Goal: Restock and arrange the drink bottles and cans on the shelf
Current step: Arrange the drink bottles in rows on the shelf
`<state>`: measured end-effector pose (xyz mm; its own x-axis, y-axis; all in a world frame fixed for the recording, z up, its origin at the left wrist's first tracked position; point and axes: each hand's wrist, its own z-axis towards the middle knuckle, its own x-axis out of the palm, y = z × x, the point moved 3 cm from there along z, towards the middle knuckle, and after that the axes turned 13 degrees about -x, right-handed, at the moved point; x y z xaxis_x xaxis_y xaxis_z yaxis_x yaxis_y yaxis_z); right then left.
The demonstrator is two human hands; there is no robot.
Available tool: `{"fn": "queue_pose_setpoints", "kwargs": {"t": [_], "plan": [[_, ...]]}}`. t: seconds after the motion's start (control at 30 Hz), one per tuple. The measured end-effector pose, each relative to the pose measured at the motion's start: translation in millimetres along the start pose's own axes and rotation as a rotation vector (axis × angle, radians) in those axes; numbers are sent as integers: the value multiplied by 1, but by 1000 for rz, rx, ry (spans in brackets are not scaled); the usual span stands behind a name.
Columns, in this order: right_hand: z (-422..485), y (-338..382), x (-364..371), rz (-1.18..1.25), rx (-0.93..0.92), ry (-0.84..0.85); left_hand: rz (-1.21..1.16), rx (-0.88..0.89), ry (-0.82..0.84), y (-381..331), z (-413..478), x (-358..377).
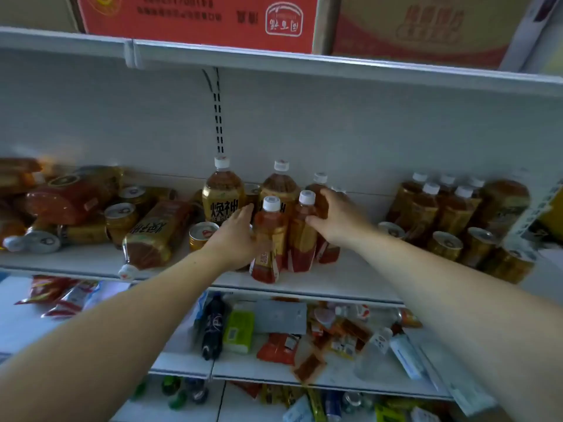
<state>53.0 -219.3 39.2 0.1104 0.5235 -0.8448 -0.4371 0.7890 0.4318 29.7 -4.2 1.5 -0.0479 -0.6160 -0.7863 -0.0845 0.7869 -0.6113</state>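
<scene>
1. shelf [335, 280]: white metal, middle level, holding amber drink bottles and gold cans.
2. centre group: three small bottles with white caps stand close together near the front edge. the front small bottle [269, 239] tilts slightly, the middle small bottle [301, 236] is just beside it on the right, and the rear small bottle [316, 194] is behind and to the right.
3. left hand [234, 236]: fingers straight and together, laid against the left side of the front small bottle. nothing is clasped.
4. right hand [338, 217]: fingers curled over the shoulder of the rear small bottle, thumb tip at the seam between it and the middle small bottle, clamped on the rear one.
5. back row: left large bottle [224, 193] and right large bottle [278, 187] stand upright behind the small ones.
6. left zone: fallen large bottle [152, 236] lies on its side, cap toward the front edge. an upright can [201, 234] is just beside the left hand. further left, more bottles and cans lie in disorder, blurred.
7. right zone: bottle cluster [426, 208] stands upright, with a can row [444, 245] in front.
8. above: red carton [198, 19] on the top level.
9. below: lower shelf [182, 365] carries a dark bottle [213, 327] lying among mixed packets
</scene>
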Motion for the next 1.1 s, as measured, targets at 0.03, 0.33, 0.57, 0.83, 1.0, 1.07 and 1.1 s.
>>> {"fn": "queue_pose_setpoints", "kwargs": {"t": [0.03,0.33,0.57,0.83,1.0,1.07,1.1], "plan": [[5,-2,2,17,-23,-17,-52,-7,13,-4,5,2],[24,-7,25,-4,26,-29,-84,24,121,-14,20,7],[-6,-5,33,313,106,-235,-171,19,61,-12,19,8],[-60,-9,-11,576,299,-587,-518,200,117,-61,9,-3],[-110,-23,-51,626,428,-870,-562,251,252,-101,-2,33],[-130,-32,-68,594,442,-922,-562,262,293,-118,-8,53],[-141,-39,-76,575,447,-936,-568,260,309,-126,-11,64]]}}
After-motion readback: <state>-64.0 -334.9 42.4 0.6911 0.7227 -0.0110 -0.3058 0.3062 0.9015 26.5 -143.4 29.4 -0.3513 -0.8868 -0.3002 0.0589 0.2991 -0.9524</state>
